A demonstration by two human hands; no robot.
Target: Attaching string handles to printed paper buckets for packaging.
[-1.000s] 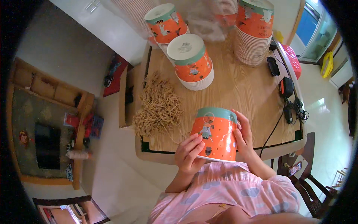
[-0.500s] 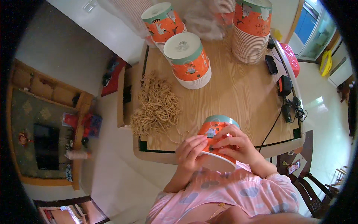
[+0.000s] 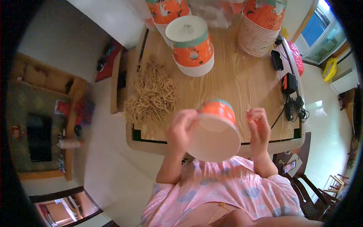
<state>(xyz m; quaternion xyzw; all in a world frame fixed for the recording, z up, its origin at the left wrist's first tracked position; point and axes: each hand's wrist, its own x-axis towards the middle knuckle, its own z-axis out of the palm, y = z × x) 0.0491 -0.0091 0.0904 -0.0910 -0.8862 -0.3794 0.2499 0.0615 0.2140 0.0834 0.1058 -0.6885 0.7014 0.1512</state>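
Note:
An orange paper bucket (image 3: 214, 138) with a green band round its base hangs over the near table edge, its white open mouth tipped toward me. My left hand (image 3: 180, 130) grips it by the left side of the rim, slightly blurred. To the right of the bucket, apart from it, my right hand (image 3: 259, 128) is raised with its fingers bent and their tips drawn together; whatever they may pinch is too small to make out. A heap of tan paper cords (image 3: 153, 94) lies on the table left of the bucket.
Upside-down stacked buckets (image 3: 193, 47) stand mid-table, with another stack (image 3: 166, 15) behind. A tall stack of buckets (image 3: 261, 30) stands back right. Along the right edge lie a black adapter (image 3: 289, 83), its tangled cable (image 3: 298, 108) and a black tray-like piece (image 3: 276, 60).
My right hand has come off the bucket and moved right. The bucket has turned so its mouth faces me, now held by my left hand alone. The view has shifted slightly.

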